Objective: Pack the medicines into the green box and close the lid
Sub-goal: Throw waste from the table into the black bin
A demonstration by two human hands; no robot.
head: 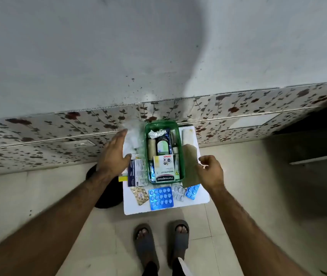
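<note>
The green box (161,123) stands open on a small white table (166,206). Inside it are a Hansaplast carton (164,168), bottles and a foil strip. My left hand (115,154) hovers open at the box's left, its thumb touching a printed medicine strip (137,172). A clear plastic piece (133,139) lies beyond that hand. My right hand (210,172) pinches the right edge of an olive flat sheet (190,166) that leans against the box's right side. In front of the box lie a large blue blister pack (161,198), a gold one (139,195), a silver one (179,193) and a small blue one (193,191).
A white roll (188,136) lies at the table's far right corner. A black round object (107,190) sits on the tiled floor left of the table. A floral-tiled wall base (59,136) runs behind. My sandalled feet (161,242) stand just before the table.
</note>
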